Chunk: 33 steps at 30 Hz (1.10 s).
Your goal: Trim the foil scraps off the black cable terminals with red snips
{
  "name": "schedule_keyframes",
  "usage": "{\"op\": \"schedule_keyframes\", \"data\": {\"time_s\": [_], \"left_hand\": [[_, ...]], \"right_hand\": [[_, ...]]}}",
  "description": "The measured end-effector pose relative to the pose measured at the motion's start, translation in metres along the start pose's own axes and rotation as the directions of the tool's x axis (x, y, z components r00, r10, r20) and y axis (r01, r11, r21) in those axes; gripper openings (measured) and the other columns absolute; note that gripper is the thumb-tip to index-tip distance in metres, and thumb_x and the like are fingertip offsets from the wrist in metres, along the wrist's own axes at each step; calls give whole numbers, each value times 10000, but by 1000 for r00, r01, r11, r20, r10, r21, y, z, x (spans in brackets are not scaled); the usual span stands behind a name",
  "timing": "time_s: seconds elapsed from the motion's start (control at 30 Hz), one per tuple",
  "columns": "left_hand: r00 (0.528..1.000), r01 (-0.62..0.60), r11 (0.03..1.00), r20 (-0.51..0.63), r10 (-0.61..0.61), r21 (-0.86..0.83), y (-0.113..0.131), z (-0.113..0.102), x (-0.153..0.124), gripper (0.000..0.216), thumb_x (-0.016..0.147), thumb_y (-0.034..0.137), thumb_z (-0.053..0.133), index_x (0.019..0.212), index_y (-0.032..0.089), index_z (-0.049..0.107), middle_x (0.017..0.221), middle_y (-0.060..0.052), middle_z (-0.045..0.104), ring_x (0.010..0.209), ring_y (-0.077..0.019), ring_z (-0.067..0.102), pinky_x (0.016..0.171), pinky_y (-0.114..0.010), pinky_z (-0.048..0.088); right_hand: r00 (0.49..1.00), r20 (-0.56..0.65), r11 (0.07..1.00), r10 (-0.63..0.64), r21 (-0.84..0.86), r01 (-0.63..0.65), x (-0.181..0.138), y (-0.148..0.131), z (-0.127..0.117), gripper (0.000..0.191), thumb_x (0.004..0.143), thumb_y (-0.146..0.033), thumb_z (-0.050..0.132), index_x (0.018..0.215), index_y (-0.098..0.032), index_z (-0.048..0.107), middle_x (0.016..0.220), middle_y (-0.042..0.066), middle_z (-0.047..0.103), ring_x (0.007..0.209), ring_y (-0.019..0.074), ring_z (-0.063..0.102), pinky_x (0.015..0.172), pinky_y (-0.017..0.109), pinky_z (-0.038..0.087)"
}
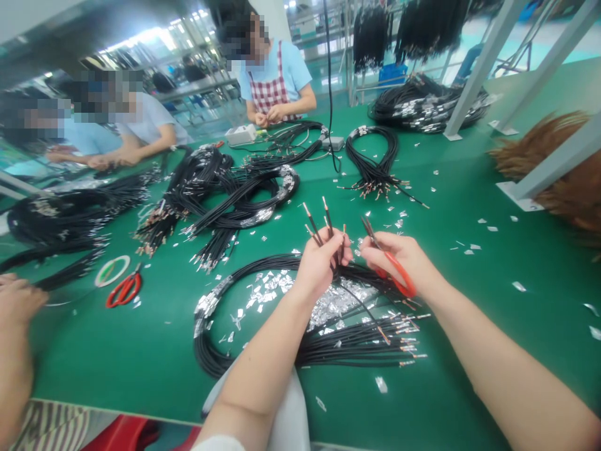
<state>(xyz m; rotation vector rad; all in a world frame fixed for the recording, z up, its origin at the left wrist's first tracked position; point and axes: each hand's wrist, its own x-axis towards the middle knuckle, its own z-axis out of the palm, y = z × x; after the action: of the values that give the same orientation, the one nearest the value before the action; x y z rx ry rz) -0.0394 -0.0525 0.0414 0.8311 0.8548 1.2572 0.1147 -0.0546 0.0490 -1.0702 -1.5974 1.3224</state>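
Several black cables stand up out of my left hand, whose fingers are closed around them below their stripped ends. Just to the right, my right hand grips a pair of red-handled scissors, blades pointing up and away. The blades are near the cable ends but apart from them. Under both hands lies a looped bundle of black cables, its foil-tipped ends spread to the right. Small silver foil scraps are scattered inside and around the loop.
More coiled cable bundles lie on the green table. Another pair of red scissors and a tape ring are at left, near another person's hand. Metal posts stand at right. Several people sit across the table.
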Motion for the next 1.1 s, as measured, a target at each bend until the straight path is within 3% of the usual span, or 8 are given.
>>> {"op": "schedule_keyframes", "data": {"time_s": [0.13,0.3,0.77,1.1], "left_hand": [[999,-44,999,-12,44,-30,3,-3,2,200,691,286,677,679,143,538,621,12,541,460,-43,409,408,-183,247],[996,-77,997,-35,77,-10,4,-1,1,201,680,291,677,668,144,540,525,25,500,428,-45,382,401,-185,219],[995,-93,994,-40,95,51,3,1,-2,207,669,297,675,652,141,540,536,17,539,417,-41,388,392,-181,224],[996,-94,995,-4,94,27,3,-2,0,183,689,277,667,651,140,552,568,9,564,425,-39,410,393,-175,247]], "right_hand": [[967,217,990,134,-66,-123,-6,-10,-2,375,784,-434,594,530,-187,471,422,-55,464,363,69,413,390,222,331],[939,330,995,94,-21,-93,-5,-5,-2,374,827,-446,540,569,-176,526,452,-38,513,375,77,459,400,222,386],[944,306,989,123,41,-142,-4,-2,-5,313,792,-432,589,617,-173,568,423,-41,526,373,82,462,383,208,380],[963,250,970,97,194,-149,-6,-4,0,316,836,-423,524,651,-172,575,320,-80,400,297,60,329,372,221,316]]}}
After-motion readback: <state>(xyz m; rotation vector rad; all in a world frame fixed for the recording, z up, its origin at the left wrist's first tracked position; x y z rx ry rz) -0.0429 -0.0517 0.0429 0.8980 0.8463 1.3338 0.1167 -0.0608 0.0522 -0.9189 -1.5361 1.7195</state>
